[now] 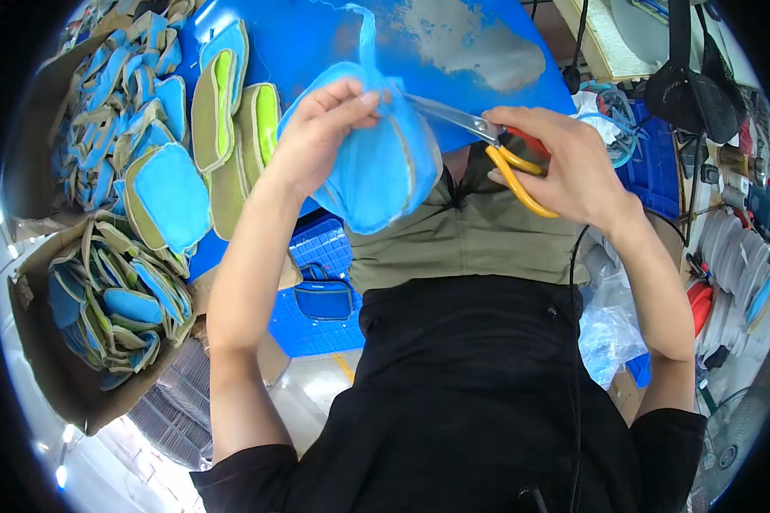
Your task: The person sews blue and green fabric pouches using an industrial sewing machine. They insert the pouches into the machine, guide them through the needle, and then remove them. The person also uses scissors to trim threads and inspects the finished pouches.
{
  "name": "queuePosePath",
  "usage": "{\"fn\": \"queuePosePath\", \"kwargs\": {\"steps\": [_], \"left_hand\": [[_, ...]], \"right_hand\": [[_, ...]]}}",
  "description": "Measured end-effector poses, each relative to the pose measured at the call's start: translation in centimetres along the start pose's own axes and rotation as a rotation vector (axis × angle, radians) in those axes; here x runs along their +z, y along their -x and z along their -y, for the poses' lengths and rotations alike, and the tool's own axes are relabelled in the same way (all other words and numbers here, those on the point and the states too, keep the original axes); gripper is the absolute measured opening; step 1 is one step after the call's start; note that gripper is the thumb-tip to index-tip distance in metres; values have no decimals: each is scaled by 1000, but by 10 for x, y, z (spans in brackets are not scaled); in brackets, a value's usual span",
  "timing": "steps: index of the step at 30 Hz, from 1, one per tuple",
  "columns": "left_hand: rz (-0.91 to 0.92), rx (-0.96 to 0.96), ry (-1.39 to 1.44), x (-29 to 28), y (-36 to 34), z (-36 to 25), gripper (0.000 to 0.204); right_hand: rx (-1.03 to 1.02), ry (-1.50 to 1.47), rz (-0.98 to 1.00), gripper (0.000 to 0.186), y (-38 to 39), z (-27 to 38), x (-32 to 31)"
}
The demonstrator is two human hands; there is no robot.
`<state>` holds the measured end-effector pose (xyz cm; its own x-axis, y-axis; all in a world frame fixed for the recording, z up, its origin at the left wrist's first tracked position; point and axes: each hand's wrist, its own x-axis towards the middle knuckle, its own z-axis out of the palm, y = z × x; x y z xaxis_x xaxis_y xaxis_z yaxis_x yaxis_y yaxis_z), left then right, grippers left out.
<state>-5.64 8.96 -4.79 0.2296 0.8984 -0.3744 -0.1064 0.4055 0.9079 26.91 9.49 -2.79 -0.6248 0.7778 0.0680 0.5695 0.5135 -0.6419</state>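
The left hand (325,128) is clamped on the top of a blue fabric piece (372,175), thumb against fingers, so it hangs by the table's near edge, above the lap; likely this keeps the cloth taut and its seam exposed. The right hand (565,162) is wrapped around the handles of yellow-handled scissors (518,179), blades pointing left to the cloth's upper edge, perhaps so the pinching fingers steady what the tips meet. A thin blue strip (367,41) trails from the piece toward the far edge.

Green-and-tan panels (222,111) lie piled toward the left edge of the blue table (274,51), probably within easy reach. A grey worn patch (488,51) marks its right part. Beyond the left edge, a cardboard box (81,402) holds more panels; below the near edge sits a blue crate (304,339).
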Motion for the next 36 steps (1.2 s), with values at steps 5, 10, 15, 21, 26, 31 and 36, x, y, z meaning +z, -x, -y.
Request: {"fn": "queuePosePath", "kwargs": {"steps": [5,10,15,21,26,31,36], "left_hand": [[12,-39,-15,-4,-3,4,9],[6,-52,-18,-6,-4,2,11],[-15,-51,-1,-9,-7,3,14],[-35,-52,-4,-6,-10,2,18],[-6,-32,-25,-13,-11,7,17],[-56,-39,-38,-4,-10,3,17],[-54,-35,-37,-8,-11,5,17]], "right_hand": [[-137,155,41,38,-20,-3,-10],[-266,234,27,39,-36,-7,-13],[-281,270,109,40,-45,-7,-28],[-279,303,156,41,-57,-6,-27],[-206,225,256,43,-64,-1,-37],[-206,258,293,45,-72,1,-36],[-224,254,314,45,-79,3,-33]]}}
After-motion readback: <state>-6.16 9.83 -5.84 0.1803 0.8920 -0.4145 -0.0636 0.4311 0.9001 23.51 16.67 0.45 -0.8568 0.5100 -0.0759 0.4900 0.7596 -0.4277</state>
